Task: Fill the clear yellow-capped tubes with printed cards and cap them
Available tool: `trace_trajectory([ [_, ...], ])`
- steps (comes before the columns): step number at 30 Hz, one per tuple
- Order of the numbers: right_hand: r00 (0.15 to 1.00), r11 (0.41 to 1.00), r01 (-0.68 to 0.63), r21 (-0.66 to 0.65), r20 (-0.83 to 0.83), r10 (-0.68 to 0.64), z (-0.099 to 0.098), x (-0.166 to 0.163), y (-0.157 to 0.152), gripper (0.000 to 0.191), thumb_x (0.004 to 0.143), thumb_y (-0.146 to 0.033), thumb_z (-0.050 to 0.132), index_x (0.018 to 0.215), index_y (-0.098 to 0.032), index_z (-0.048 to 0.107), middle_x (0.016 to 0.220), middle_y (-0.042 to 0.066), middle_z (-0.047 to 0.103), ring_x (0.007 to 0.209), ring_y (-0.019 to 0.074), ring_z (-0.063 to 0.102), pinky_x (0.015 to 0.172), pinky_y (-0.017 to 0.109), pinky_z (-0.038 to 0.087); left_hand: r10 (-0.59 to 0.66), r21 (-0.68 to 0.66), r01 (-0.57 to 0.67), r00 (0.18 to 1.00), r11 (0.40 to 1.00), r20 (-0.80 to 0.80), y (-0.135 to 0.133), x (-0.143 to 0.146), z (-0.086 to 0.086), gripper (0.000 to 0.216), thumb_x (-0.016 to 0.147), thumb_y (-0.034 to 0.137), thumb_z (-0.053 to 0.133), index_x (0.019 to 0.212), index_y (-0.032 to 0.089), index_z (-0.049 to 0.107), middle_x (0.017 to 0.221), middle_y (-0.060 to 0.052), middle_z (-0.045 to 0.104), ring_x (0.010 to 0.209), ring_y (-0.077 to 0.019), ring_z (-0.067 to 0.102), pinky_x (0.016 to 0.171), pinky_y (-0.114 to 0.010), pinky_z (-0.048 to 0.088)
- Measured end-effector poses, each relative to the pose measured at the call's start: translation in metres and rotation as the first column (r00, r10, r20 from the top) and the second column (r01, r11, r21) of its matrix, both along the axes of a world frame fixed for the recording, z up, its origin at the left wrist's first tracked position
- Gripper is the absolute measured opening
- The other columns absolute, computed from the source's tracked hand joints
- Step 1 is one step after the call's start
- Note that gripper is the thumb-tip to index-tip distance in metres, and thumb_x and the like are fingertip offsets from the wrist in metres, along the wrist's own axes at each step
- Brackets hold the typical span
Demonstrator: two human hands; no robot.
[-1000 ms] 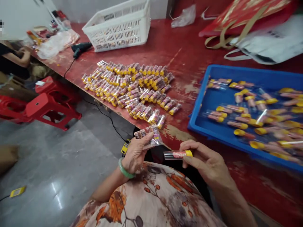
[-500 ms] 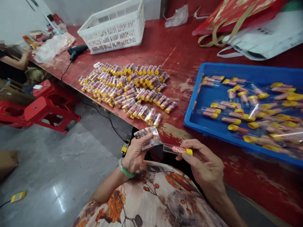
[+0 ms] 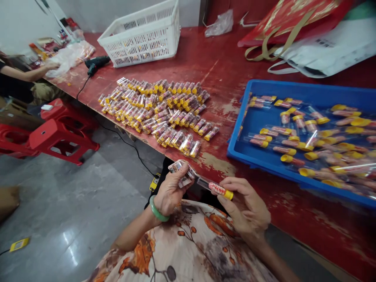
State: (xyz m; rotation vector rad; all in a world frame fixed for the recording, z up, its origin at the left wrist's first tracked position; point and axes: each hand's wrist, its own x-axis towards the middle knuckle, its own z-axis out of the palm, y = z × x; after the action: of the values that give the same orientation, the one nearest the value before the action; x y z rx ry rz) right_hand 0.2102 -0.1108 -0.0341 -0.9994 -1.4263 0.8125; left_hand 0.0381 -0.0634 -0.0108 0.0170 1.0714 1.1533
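The clear tube (image 3: pixel 216 188) with the yellow cap is the thing to watch. It lies slanted, its long axis running from the capped end in the right hand (image 3: pixel 245 203) up and leftward to the open end, which touches the small printed packets (image 3: pixel 182 174) pinched in the left hand (image 3: pixel 170 192). So the tube bridges the two hands just off the near edge of the desk (image 3: pixel 223 66), over the person's lap. The right hand is closed around the cap end, thumb on top; the left hand is closed on the packets, thumb pressing them against the fingers, a green bangle (image 3: pixel 157 210) at its wrist.

Beyond the tube, on the desk, rows of filled tubes (image 3: pixel 158 109) lie side by side, reaching close to the near edge. To the right of the tube sits the blue tray (image 3: pixel 249 145) of loose capped tubes, nearer the right hand than the left. Between rows and tray there is a bare strip of desk. Far beyond the tube stands a white basket (image 3: pixel 141 35); another person's arm (image 3: pixel 26 72) rests at the desk's far left end.
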Motion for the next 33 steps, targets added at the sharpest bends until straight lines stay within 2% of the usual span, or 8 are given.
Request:
trace_trajectory([
  [6, 0.933, 0.947, 0.081, 0.311, 0.310, -0.181, -0.006, -0.002, 0.005, 0.035, 0.077, -0.007, 0.067, 0.108, -0.018, 0.055, 0.102, 0.009, 0.061, 0.090, 0.0178, 0.062, 0.077, 0.031, 0.055, -0.022, -0.137, 0.025, 0.999, 0.990, 0.026, 0.000, 0.002, 0.005, 0.020, 0.067, 0.019, 0.081, 0.077, 0.014, 0.065, 0.068, 0.000, 0.068, 0.052, -0.0111, 0.061, 0.052, -0.024, 0.055],
  [9, 0.874, 0.897, 0.061, 0.437, 0.412, -0.260, -0.003, -0.006, 0.005, 0.033, 0.078, -0.010, 0.069, 0.106, -0.017, 0.054, 0.098, 0.008, 0.063, 0.088, 0.0166, 0.064, 0.077, 0.028, 0.056, -0.037, -0.075, 0.040, 0.999, 0.996, 0.037, -0.003, 0.002, 0.006, 0.025, 0.065, 0.020, 0.082, 0.082, 0.014, 0.066, 0.076, -0.002, 0.070, 0.061, -0.0130, 0.065, 0.058, -0.025, 0.057],
  [14, 0.827, 0.888, 0.141, 0.437, 0.442, -0.349, -0.001, -0.009, 0.005, 0.025, 0.083, -0.021, 0.067, 0.105, -0.019, 0.054, 0.093, 0.007, 0.066, 0.081, 0.0156, 0.066, 0.068, 0.026, 0.057, -0.098, 0.048, 0.098, 0.995, 0.994, 0.000, -0.007, 0.004, 0.003, 0.031, 0.060, 0.028, 0.086, 0.081, 0.015, 0.066, 0.075, -0.001, 0.070, 0.064, -0.0140, 0.065, 0.063, -0.029, 0.058],
  [19, 0.706, 0.783, -0.009, 0.621, 0.559, -0.435, -0.014, -0.009, 0.003, 0.039, 0.076, -0.016, 0.074, 0.111, -0.019, 0.056, 0.097, 0.007, 0.069, 0.085, 0.0163, 0.068, 0.073, 0.026, 0.056, -0.100, 0.168, 0.112, 0.992, 0.979, -0.081, -0.008, 0.008, -0.003, 0.037, 0.060, 0.028, 0.086, 0.089, 0.014, 0.070, 0.084, -0.004, 0.071, 0.069, -0.0147, 0.066, 0.067, -0.029, 0.057],
  [21, 0.724, 0.793, -0.022, 0.609, 0.557, -0.407, -0.017, -0.012, 0.006, 0.042, 0.075, -0.014, 0.075, 0.112, -0.021, 0.057, 0.099, 0.006, 0.068, 0.088, 0.0168, 0.067, 0.075, 0.027, 0.056, -0.132, 0.189, 0.146, 0.988, 0.971, -0.084, -0.009, 0.010, -0.004, 0.036, 0.058, 0.026, 0.087, 0.087, 0.012, 0.070, 0.081, -0.004, 0.071, 0.067, -0.0137, 0.065, 0.065, -0.026, 0.055],
  [25, 0.867, 0.888, 0.059, 0.455, 0.419, -0.272, -0.013, -0.017, 0.018, 0.032, 0.078, -0.020, 0.072, 0.106, -0.024, 0.057, 0.096, 0.004, 0.065, 0.086, 0.0166, 0.066, 0.072, 0.027, 0.056, -0.214, 0.193, 0.218, 0.976, 0.957, -0.043, -0.009, 0.010, -0.002, 0.031, 0.057, 0.022, 0.087, 0.081, 0.011, 0.071, 0.074, -0.003, 0.070, 0.062, -0.0101, 0.063, 0.059, -0.019, 0.051],
  [30, 0.974, 0.987, -0.097, 0.127, 0.216, 0.068, -0.004, -0.012, 0.024, 0.030, 0.083, -0.019, 0.063, 0.111, -0.021, 0.055, 0.108, 0.009, 0.059, 0.079, 0.0148, 0.063, 0.070, 0.031, 0.056, -0.240, 0.159, 0.243, 0.970, 0.957, -0.042, -0.007, 0.005, 0.002, 0.034, 0.056, 0.025, 0.088, 0.083, 0.012, 0.072, 0.077, -0.004, 0.072, 0.065, -0.0135, 0.066, 0.067, -0.025, 0.054],
  [33, 0.982, 0.986, -0.030, 0.165, 0.187, -0.001, 0.001, -0.012, 0.020, 0.026, 0.082, -0.008, 0.058, 0.104, -0.021, 0.058, 0.102, 0.007, 0.061, 0.074, 0.0131, 0.062, 0.068, 0.030, 0.054, -0.275, 0.165, 0.283, 0.959, 0.945, -0.071, -0.008, 0.006, 0.004, 0.037, 0.053, 0.026, 0.089, 0.082, 0.012, 0.072, 0.079, -0.005, 0.073, 0.067, -0.0155, 0.067, 0.068, -0.026, 0.054],
])
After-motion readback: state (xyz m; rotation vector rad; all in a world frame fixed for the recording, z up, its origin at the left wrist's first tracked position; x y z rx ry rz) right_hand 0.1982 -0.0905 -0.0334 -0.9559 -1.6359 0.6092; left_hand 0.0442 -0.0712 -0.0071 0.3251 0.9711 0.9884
